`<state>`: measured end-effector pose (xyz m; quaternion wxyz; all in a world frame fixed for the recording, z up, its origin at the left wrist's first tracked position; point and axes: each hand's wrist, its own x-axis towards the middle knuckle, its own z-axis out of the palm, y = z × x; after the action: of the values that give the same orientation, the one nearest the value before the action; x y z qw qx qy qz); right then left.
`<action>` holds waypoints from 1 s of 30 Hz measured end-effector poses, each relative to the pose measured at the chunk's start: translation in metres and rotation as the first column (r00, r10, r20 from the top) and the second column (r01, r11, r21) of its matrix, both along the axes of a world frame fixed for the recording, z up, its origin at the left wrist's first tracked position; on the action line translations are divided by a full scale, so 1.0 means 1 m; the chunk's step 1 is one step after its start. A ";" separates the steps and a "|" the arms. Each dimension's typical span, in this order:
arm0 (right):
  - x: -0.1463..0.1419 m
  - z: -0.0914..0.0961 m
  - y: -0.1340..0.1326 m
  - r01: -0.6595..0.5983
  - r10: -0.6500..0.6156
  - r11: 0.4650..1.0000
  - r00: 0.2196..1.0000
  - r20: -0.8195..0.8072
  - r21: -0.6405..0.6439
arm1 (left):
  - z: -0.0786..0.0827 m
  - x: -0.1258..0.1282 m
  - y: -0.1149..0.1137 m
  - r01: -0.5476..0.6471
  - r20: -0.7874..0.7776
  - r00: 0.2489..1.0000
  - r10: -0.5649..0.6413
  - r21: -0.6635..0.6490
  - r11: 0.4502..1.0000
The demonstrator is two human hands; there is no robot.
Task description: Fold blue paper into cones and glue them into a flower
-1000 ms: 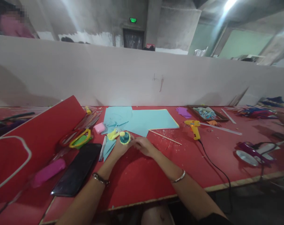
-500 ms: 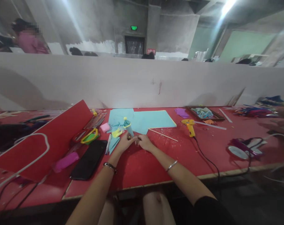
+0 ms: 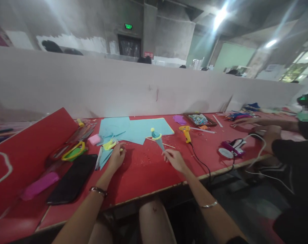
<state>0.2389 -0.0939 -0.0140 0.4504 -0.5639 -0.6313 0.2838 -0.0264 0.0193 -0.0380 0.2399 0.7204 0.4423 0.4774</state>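
Observation:
My right hand (image 3: 173,159) pinches the narrow lower tip of a light blue paper cone (image 3: 159,142), held tilted above the red table. The cone has a yellow rim, a blue top and a small yellow ball on its peak. My left hand (image 3: 117,155) is apart from it, fingers curled, with a small yellow lump (image 3: 121,149) at the fingertips. Beside that hand lie a bright yellow soft piece (image 3: 109,145), folded blue paper (image 3: 106,158) and a pale pen-like stick (image 3: 99,158).
Light blue sheets (image 3: 141,130) lie behind my hands. A yellow glue gun (image 3: 186,133) with a black cord is to the right, near a tray of scraps (image 3: 199,119). A black phone (image 3: 74,178) and yellow-handled scissors (image 3: 74,151) are left. A co-worker's arm (image 3: 276,126) reaches in from the right.
My hands have parted. The right hand now has the cone and has moved right with it, while the left hand has moved left. The view has turned right, bringing the co-worker into sight.

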 end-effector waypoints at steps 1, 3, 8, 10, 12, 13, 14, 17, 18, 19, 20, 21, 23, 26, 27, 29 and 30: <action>0.013 -0.001 -0.010 0.039 -0.039 0.999 0.999 0.029 -0.001 | -0.003 0.000 0.002 0.001 -0.028 1.000 0.000 0.008 1.000; 0.040 -0.007 -0.031 0.135 -0.133 0.991 0.986 0.097 -0.012 | -0.008 -0.001 0.005 0.025 -0.054 0.998 -0.025 -0.008 1.000; 0.098 -0.023 -0.083 0.391 -0.382 0.918 0.917 0.117 -0.066 | -0.004 -0.002 0.000 0.052 0.025 0.998 -0.050 -0.096 0.994; 0.115 -0.025 -0.096 0.466 -0.458 0.881 0.884 0.094 -0.079 | 0.002 -0.001 -0.005 0.069 0.010 0.998 -0.069 -0.153 0.986; 0.128 -0.023 -0.101 0.527 -0.523 0.846 0.850 0.069 -0.079 | 0.008 0.000 -0.010 0.089 -0.031 0.995 -0.097 -0.193 0.977; 0.134 -0.022 -0.100 0.551 -0.547 0.830 0.835 0.060 -0.087 | 0.010 0.001 -0.011 0.091 -0.046 0.994 -0.102 -0.199 0.976; 0.140 -0.020 -0.098 0.572 -0.569 0.814 0.820 0.059 -0.103 | 0.012 0.002 -0.013 0.087 -0.054 0.994 -0.100 -0.198 0.976; 0.155 -0.017 -0.081 0.632 -0.620 0.757 0.775 0.126 -0.167 | 0.012 0.002 -0.013 0.073 -0.056 0.995 -0.084 -0.179 0.981; 0.159 -0.015 -0.073 0.646 -0.623 0.740 0.763 0.171 -0.188 | 0.011 0.002 -0.013 0.070 -0.059 0.995 -0.082 -0.177 0.982; 0.163 -0.014 -0.065 0.657 -0.619 0.727 0.752 0.226 -0.199 | 0.010 0.002 -0.012 0.068 -0.064 0.995 -0.080 -0.177 0.982; 0.165 -0.012 -0.056 0.675 -0.610 0.711 0.731 0.306 -0.196 | 0.009 0.002 -0.012 0.064 -0.070 0.995 -0.077 -0.178 0.982; 0.167 -0.009 -0.048 0.686 -0.579 0.704 0.703 0.413 -0.180 | 0.008 0.001 -0.011 0.056 -0.079 0.994 -0.070 -0.177 0.983; 0.169 -0.003 -0.031 0.710 -0.504 0.683 0.630 0.591 -0.175 | 0.008 0.001 -0.010 0.029 -0.107 0.993 -0.044 -0.142 0.989; 0.169 0.005 -0.010 0.734 -0.483 0.659 0.579 0.658 -0.163 | 0.009 0.000 -0.010 -0.011 -0.146 0.989 0.002 -0.062 0.998; 0.169 0.006 -0.005 0.742 -0.479 0.651 0.564 0.673 -0.158 | 0.010 0.000 -0.010 -0.021 -0.147 0.989 0.013 -0.050 0.999; 0.169 0.008 0.004 0.758 -0.466 0.635 0.529 0.709 -0.148 | 0.011 -0.001 -0.010 -0.033 -0.129 0.991 0.026 -0.054 0.998; 0.169 0.008 0.007 0.765 -0.458 0.628 0.512 0.726 -0.143 | 0.010 0.000 -0.009 -0.036 -0.115 0.993 0.029 -0.055 0.998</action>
<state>0.4076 -0.0872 -0.0063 0.1414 -0.9012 -0.4086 0.0312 -0.0269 0.0101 -0.0275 0.2266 0.7322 0.4804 0.4264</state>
